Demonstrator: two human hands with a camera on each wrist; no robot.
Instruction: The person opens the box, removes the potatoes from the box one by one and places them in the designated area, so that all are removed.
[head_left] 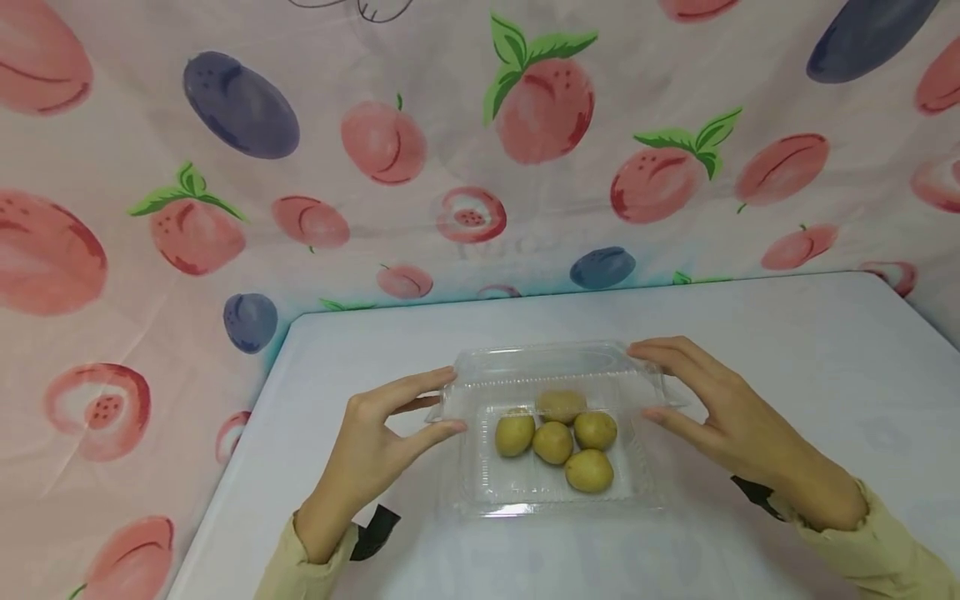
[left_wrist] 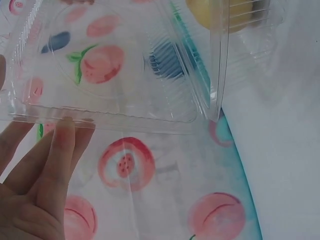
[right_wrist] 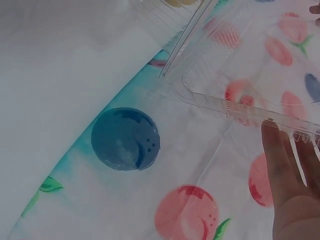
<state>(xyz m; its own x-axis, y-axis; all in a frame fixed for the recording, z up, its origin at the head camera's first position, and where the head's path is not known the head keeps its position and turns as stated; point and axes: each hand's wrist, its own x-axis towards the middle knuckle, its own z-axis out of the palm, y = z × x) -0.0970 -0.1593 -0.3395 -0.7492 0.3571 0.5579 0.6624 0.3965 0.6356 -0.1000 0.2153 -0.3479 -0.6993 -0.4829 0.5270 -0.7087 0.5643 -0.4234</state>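
A clear plastic clamshell box [head_left: 480, 496] sits on the white table, with several round yellow-green fruits [head_left: 553, 442] in its base. Its hinged lid [head_left: 540, 360] stands raised, and I see the far fruit through it. My left hand [head_left: 378, 442] holds the lid's left edge between thumb and fingers. At the right edge, my right hand [head_left: 723, 412] grips the lid the same way. In the left wrist view the left fingertips [left_wrist: 65, 132] touch the lid's rim; the right wrist view has the right fingertips [right_wrist: 271, 127] at the opposite rim.
The white table [head_left: 360, 350] extends around the box on all sides. Behind it and to the left hangs a pink cloth [head_left: 300, 275] printed with peaches and plums. Black straps [head_left: 375, 533] show at both wrists by the light sleeves.
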